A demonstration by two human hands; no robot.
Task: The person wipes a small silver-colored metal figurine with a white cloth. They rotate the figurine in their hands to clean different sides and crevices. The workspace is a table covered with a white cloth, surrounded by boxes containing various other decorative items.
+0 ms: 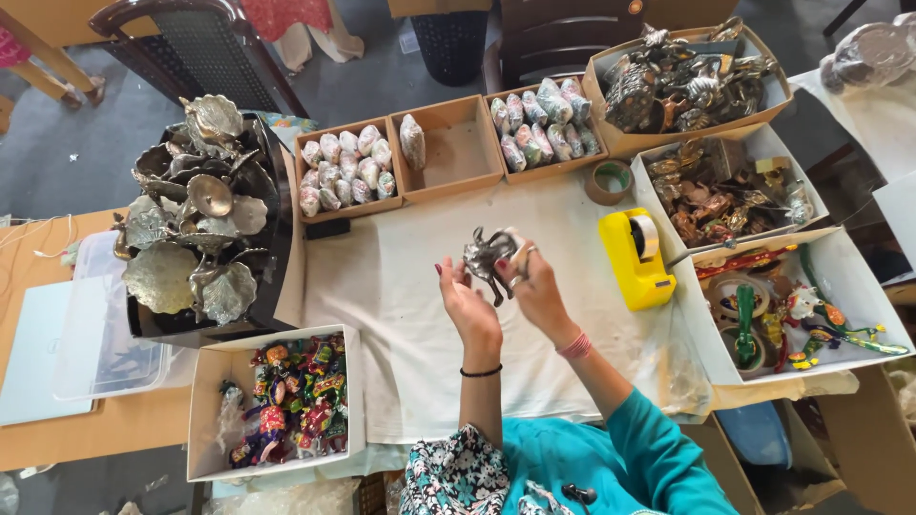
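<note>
Both hands are up over the white cloth (401,315) on the worktop, and between them sits a small dark metal figurine (487,254), lifted clear of the cloth. The left hand (468,307) has its fingers (452,277) curled onto the figurine's near left side, clamped on it. The right hand (536,286) wraps fingers (520,256) over the right end, gripping too, with a bit of white wrapping under them.

Just right of the fingers stands a yellow tape dispenser (634,256), and past it a roll of brown tape (610,181). Down to the near left of the fingers lies a white box of colourful painted figures (291,405). Farther left, a black crate heaped with silvery leaf-shaped metal dishes (196,229).

Beyond the fingers runs a row of brown trays: one full of wrapped pieces (343,170), one holding a single wrapped piece (413,141), another packed full (544,119). Far right, boxes of bare metal figurines (682,81) and a white tray of painted toys (792,315).
</note>
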